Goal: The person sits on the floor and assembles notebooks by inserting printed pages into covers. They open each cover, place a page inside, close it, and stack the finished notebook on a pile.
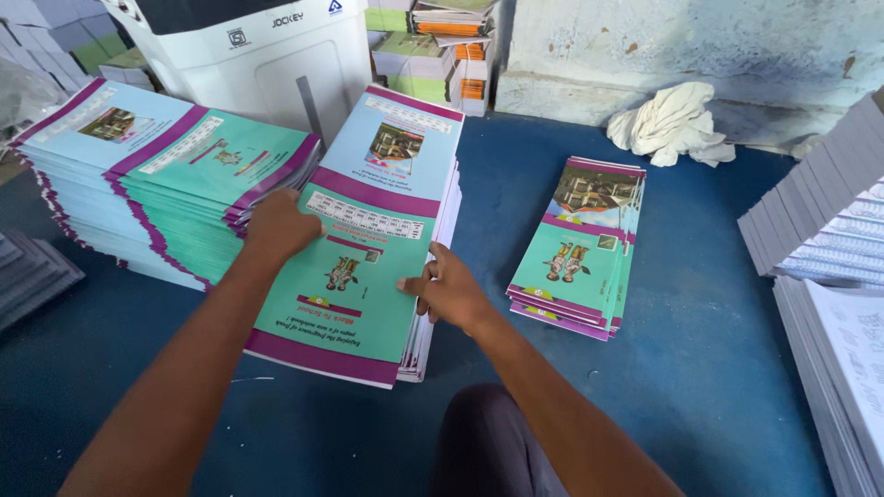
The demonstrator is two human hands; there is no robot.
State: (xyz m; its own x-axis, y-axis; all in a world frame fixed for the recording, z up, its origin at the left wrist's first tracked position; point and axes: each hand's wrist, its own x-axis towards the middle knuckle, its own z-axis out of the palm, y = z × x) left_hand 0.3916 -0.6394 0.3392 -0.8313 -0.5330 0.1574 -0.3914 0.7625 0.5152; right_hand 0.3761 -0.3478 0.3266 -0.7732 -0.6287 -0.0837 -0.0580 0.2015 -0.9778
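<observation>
A stack of printed covers (368, 230), teal and light blue with purple bands, lies in front of me on the blue floor. My left hand (279, 224) rests on the stack's left edge with the fingers curled over the top sheet. My right hand (448, 287) presses on the right edge, fingers spread against the top sheet. A smaller stack of the same covers (580, 248), folded narrow, lies to the right, apart from both hands.
A tall fanned pile of covers (157, 175) stands at the left beside a white machine (267, 64). Grey paper stacks (820, 230) line the right side. A crumpled white cloth (672, 124) lies by the wall. My knee (488, 442) is at the bottom.
</observation>
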